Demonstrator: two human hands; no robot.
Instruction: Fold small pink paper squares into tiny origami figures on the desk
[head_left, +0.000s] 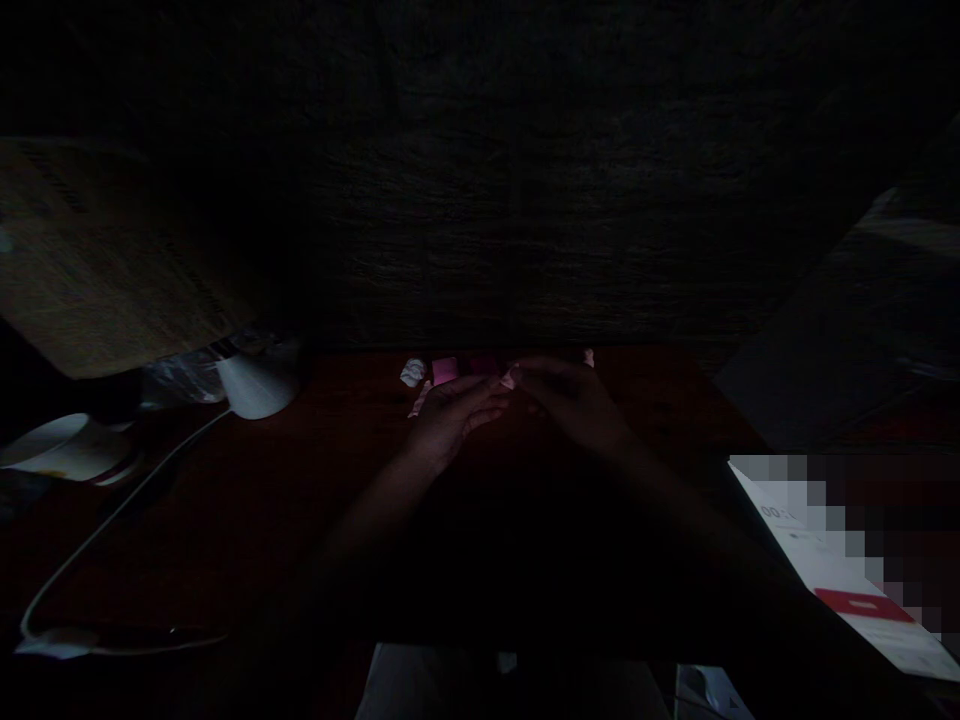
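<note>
Forearms [375, 512] nearest, dim. Right hand [576, 398] pinched on small pink piece [510, 378], between both hands; left hand [454, 418] beside it, cannot tell its grip. Pink block [445, 370], crumpled white lump [412, 373] just beyond, on table [337, 410].

Small pink piece [510, 378] between fingers [531, 371]

a small pale pink piece [509, 379], partly covered, sits between the left hand [450, 412] and right hand [571, 393].
</note>
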